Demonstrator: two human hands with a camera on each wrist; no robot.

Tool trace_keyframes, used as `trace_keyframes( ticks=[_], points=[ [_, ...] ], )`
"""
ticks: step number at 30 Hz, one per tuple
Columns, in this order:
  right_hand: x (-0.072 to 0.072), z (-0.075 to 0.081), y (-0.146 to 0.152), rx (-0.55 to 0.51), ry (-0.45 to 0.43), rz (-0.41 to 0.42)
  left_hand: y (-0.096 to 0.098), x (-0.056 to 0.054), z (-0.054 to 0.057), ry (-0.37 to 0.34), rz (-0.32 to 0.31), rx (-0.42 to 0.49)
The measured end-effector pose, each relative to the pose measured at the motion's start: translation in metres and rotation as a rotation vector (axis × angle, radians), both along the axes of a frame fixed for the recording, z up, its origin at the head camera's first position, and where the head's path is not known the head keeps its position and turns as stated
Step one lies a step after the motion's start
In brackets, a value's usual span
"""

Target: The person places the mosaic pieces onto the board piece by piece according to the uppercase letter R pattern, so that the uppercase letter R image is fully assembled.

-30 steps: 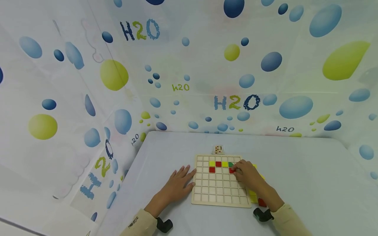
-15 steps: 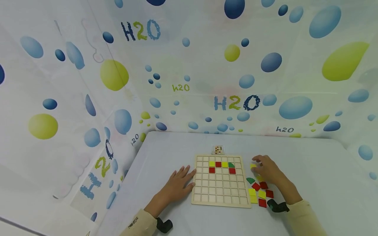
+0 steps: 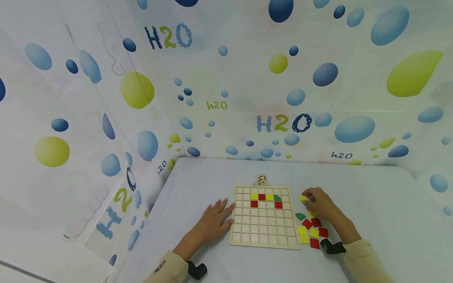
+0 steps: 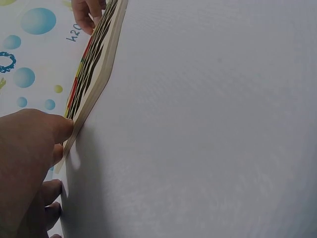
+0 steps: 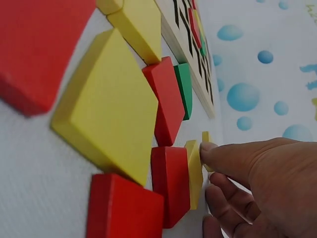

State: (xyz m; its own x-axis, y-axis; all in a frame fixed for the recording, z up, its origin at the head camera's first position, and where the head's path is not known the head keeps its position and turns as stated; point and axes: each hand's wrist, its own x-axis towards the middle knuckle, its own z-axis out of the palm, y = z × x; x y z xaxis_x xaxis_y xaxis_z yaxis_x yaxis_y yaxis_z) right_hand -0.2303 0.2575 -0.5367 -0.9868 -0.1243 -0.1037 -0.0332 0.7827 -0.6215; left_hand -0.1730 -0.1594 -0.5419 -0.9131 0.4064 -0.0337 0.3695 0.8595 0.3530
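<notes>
A square wooden grid board (image 3: pixel 244 224) lies on the table with two rows of coloured tiles. Its upper row has a yellow tile (image 3: pixel 254 196), a red one (image 3: pixel 262 197), another yellow one and a green rounded piece (image 3: pixel 277 198); two red tiles sit below. Spread fingers of my left hand (image 3: pixel 213 222) touch the board's left edge, also seen with the hand (image 4: pixel 29 158) in the left wrist view. Right of the board, my right hand (image 3: pixel 321 203) pinches a yellow tile (image 3: pixel 302 198) between thumb and fingers. The right wrist view shows its thumb against that tile (image 5: pixel 206 138).
Loose red, yellow and green pieces lie beside the board's right edge, among them a green rounded piece (image 3: pixel 300 216) and a red tile (image 3: pixel 314 243). A small pattern card (image 3: pixel 261 179) lies behind the board. A patterned wall covering (image 3: pixel 240 78) rises behind the white table (image 3: pixel 371 204).
My right hand let go of the red tile on the board, moved right to the loose pieces, and closed its fingers on a yellow tile. The left hand stayed put.
</notes>
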Motion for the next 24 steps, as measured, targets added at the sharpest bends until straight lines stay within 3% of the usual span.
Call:
trace_keyframes(
  ticks=[24],
  points=[
    [-0.002, 0.006, -0.013, 0.025, 0.007, 0.046, 0.000, 0.002, 0.003, -0.009, -0.001, 0.024]
  ],
)
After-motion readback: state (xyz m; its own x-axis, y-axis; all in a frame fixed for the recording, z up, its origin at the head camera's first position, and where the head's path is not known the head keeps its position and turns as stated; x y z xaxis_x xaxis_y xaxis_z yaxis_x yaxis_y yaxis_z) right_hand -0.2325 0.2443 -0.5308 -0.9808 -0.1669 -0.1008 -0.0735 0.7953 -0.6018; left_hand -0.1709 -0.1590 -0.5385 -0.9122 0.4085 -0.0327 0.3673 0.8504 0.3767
